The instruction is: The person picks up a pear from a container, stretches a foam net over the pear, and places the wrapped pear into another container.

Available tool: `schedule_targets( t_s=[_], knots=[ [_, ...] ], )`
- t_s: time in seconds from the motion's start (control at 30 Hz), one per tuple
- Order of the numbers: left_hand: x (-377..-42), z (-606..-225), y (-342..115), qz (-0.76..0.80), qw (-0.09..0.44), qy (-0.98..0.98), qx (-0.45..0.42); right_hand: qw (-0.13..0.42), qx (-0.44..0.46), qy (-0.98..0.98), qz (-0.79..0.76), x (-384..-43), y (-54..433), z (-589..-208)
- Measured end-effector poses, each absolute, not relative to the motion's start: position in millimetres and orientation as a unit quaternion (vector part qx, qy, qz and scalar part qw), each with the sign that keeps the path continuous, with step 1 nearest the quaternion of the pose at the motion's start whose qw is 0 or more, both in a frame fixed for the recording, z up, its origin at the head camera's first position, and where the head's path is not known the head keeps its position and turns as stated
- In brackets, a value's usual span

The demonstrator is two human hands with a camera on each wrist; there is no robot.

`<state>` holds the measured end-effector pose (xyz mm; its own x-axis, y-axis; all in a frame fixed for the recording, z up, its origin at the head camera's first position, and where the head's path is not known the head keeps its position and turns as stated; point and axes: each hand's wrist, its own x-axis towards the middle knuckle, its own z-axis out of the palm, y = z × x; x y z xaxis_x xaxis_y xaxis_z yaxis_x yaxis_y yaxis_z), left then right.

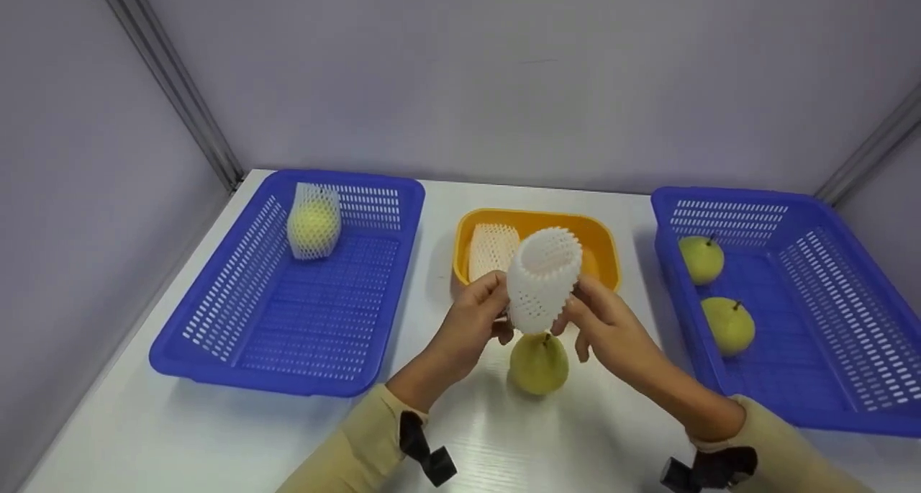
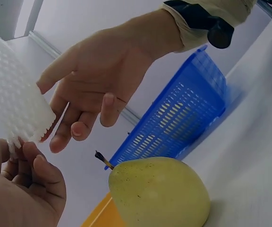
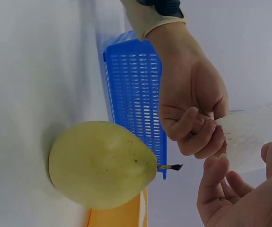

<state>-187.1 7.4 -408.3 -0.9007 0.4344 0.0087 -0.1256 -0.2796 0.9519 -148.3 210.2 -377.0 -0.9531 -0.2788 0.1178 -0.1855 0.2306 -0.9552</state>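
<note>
A white foam net sleeve (image 1: 545, 281) is held up above the table, its wide mouth facing up and away. My left hand (image 1: 471, 317) pinches its lower left edge; the curled fingers show in the right wrist view. On the other side, my right hand (image 1: 611, 327) holds the sleeve lightly between thumb and forefinger, the other fingers loose. Directly below, a bare green-yellow pear (image 1: 539, 365) stands on the table with its stem up. Both wrist views show this pear (image 2: 159, 191) close by, apart from the hands.
At left, a blue basket (image 1: 288, 386) contains a pear in a foam net (image 1: 314, 223). An orange tray (image 1: 536, 214) behind the hands holds another foam net sleeve (image 1: 492, 248). The right-hand blue basket (image 1: 734, 194) has two bare pears (image 1: 728, 326) along its left side.
</note>
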Motion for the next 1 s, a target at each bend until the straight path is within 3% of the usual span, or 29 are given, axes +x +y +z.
schedule_targets(
  t_s=[0.2,0.4,0.6,1.0],
  knots=[
    [-186,-408,8,0.763,0.141,0.615,0.142,0.131,-0.080,0.726,-0.670,-148,211,-375],
    [-185,-407,8,0.766,0.144,0.610,0.147,0.174,-0.047,0.677,-0.713,-152,211,-372],
    [-184,-408,9,0.770,0.150,0.602,0.146,0.187,-0.017,0.681,-0.707,-152,212,-372],
    [-179,-419,3,0.747,0.155,0.627,0.155,0.150,-0.019,0.734,-0.662,-148,227,-387]
  ],
)
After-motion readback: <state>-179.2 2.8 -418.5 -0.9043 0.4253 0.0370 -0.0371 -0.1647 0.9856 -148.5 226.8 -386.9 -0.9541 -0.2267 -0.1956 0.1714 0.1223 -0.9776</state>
